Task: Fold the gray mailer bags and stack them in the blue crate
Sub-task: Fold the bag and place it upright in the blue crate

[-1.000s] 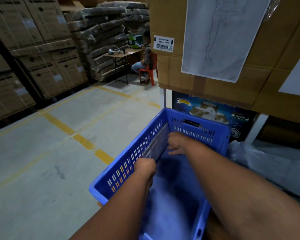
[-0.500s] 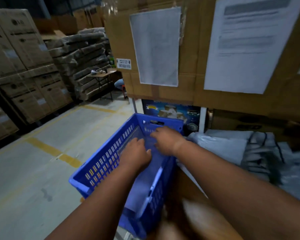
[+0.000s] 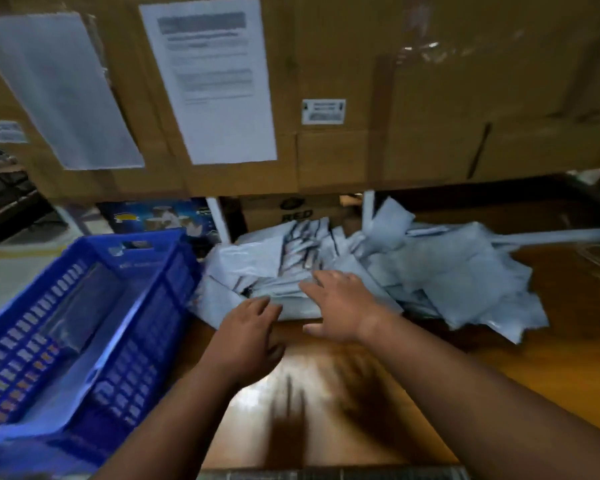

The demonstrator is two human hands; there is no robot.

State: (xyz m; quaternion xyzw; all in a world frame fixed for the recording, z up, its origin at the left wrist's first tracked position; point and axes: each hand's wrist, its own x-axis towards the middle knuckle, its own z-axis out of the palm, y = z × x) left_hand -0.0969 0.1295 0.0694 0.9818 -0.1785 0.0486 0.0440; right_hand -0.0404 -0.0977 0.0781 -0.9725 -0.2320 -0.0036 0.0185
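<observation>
At the lower left of the frame sits the blue crate (image 3: pixel 84 341), its slotted walls catching some light, with a gray sheet of mailer material lying along its floor (too blurred to say whether it is folded). Just right of the crate, in the lower middle, the wooden table (image 3: pixel 551 358) shows a bare, glossy patch below the hands.

The left hand (image 3: pixel 246 337) reaches forward over the table's bare wood, its fingers loosely extended and its fingertips at the near edge of the pile of gray mailer bags (image 3: pixel 430 271); it grips nothing. Just beside it, a little further up the frame, the right hand (image 3: pixel 340 310) lies palm down with fingers spread flat on top of the nearest bags, thumb pointing left, also holding nothing.

The pile spreads from the centre toward the right of the frame, a loose heap of crumpled gray bags, some showing dark edge strips, resting on the table against the back.

Across the upper frame stand large cardboard boxes (image 3: pixel 465 98), with two paper sheets (image 3: pixel 219 81) taped to them at upper left and centre, and a small white label (image 3: pixel 323 111) to their right.
</observation>
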